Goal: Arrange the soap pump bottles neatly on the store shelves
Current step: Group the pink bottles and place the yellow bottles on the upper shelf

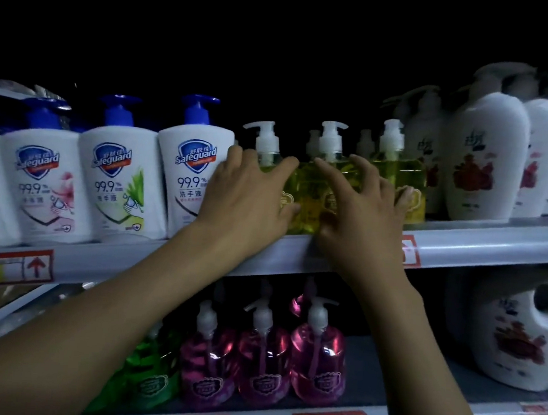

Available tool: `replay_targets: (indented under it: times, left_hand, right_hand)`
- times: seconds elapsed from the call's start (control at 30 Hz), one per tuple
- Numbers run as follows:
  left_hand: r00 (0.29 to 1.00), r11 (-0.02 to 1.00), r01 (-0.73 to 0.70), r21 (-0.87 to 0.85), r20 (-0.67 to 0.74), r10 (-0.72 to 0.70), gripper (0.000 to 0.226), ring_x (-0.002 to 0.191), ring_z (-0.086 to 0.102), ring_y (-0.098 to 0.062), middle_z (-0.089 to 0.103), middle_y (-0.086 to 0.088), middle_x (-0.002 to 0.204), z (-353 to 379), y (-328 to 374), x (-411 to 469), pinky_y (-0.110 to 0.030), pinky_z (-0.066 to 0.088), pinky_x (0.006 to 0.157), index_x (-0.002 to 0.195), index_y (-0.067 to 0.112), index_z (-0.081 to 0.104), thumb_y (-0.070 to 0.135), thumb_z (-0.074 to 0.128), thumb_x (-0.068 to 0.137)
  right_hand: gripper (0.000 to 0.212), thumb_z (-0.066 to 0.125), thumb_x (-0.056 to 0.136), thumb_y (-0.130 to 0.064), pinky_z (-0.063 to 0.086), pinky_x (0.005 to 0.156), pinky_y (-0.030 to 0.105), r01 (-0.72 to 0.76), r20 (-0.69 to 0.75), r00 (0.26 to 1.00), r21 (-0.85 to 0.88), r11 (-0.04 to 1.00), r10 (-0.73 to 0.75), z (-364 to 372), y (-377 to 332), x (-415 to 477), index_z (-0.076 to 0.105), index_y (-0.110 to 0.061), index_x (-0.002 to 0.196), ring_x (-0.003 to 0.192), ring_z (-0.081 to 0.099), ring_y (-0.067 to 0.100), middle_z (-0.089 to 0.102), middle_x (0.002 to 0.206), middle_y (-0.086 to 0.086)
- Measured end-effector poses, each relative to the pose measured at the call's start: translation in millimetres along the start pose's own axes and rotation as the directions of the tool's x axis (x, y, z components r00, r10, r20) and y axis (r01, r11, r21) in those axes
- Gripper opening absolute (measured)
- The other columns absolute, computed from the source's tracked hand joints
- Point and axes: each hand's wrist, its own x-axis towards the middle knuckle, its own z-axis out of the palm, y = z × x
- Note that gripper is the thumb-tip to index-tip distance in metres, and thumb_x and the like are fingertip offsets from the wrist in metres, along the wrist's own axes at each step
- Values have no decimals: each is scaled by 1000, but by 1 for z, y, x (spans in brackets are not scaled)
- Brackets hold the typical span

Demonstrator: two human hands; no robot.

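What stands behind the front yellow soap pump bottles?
Two more white pump heads show behind, dimly. Their bodies are covered by the front yellow bottles, the left hand and the right hand.

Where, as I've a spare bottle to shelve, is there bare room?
Lower shelf: bare gap between pink bottles and white jug, partly behind the right arm. Upper shelf: packed side to side; left hand and right hand rest on yellow bottles.
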Motion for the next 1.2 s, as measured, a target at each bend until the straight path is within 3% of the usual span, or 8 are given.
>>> replay_targets:
  times: [0.23, 0.4, 0.5, 0.6, 0.8, 0.97, 1.07, 1.2]
  left_hand:
    - [999, 998, -33, -61, 5, 33, 62, 125, 34, -33, 44, -17, 133, -9, -7, -6, -40, 38, 94, 146, 33, 27, 48, 50, 91]
    - [970, 1000, 29, -6, -241, -29, 50, 110, 43, -37, 46, -19, 121, -36, -62, -13, -42, 43, 80, 139, 23, 43, 38, 49, 91]
    - [983, 985, 170, -23, -59, -171, 58, 112, 47, -39, 35, -17, 136, -50, -90, -2, -41, 45, 81, 147, 35, 25, 47, 46, 95]
    - [989, 991, 119, 55, 78, -123, 62, 114, 50, -41, 38, -16, 139, -51, -91, 6, -41, 43, 85, 150, 41, 14, 56, 38, 94]
    - [994, 997, 75, -11, 84, -74, 58, 110, 54, -41, 35, -13, 144, -53, -88, -3, -42, 45, 83, 149, 37, 16, 45, 40, 97]
    - [979, 983, 185, -7, -83, -185, 53, 90, 59, -41, 32, -12, 143, -71, -134, -23, -40, 45, 73, 147, 35, 24, 40, 42, 97]
    - [975, 977, 210, 26, 71, -211, 56, 102, 57, -41, 32, -14, 143, -74, -162, -26, -40, 45, 79, 146, 39, 22, 46, 44, 95]
    - [965, 976, 181, -120, 212, -153, 58, 107, 53, -35, 43, -8, 124, -69, -178, -24, -40, 46, 81, 140, 46, 24, 52, 52, 89]
  right_hand:
    - [78, 62, 75, -19, 28, 111, 54, 33, -39, 999, 55, 998, -31, -2, -8, -3, 33, -36, 145, 136, 27, 38, 25, 151, 13]
    - [66, 65, 82, -21, 39, 101, 45, 175, -134, 976, -6, 985, -174, -9, -44, -7, 40, -30, 143, 135, 30, 37, 32, 146, 16]
    - [66, 60, 85, -25, 37, 104, 45, 236, -26, 970, -108, 966, -240, -11, -60, 4, 35, -32, 146, 137, 27, 37, 31, 150, 17]
    - [69, 53, 88, -32, 33, 106, 44, 219, 159, 969, -187, 958, -190, -9, -65, 18, 21, -39, 149, 137, 24, 37, 27, 151, 15]
    - [71, 54, 90, -34, 41, 93, 42, 231, 261, 952, -255, 939, -163, -15, -72, 23, 15, -44, 148, 126, 34, 36, 40, 136, 13]
    - [83, 68, 84, -41, 47, 97, 45, 264, 175, 952, -60, 963, -250, -19, -106, 40, 15, -43, 148, 131, 35, 33, 28, 143, 12]
    - [94, 70, 81, -46, 43, 101, 46, 348, 267, 912, -98, 932, -313, -7, -129, 53, 5, -46, 149, 140, 24, 33, 17, 152, 12]
    - [105, 74, 74, -52, 44, 99, 42, 358, 317, 904, -199, 912, -286, 4, -139, 61, 0, -46, 149, 135, 29, 33, 28, 145, 15]
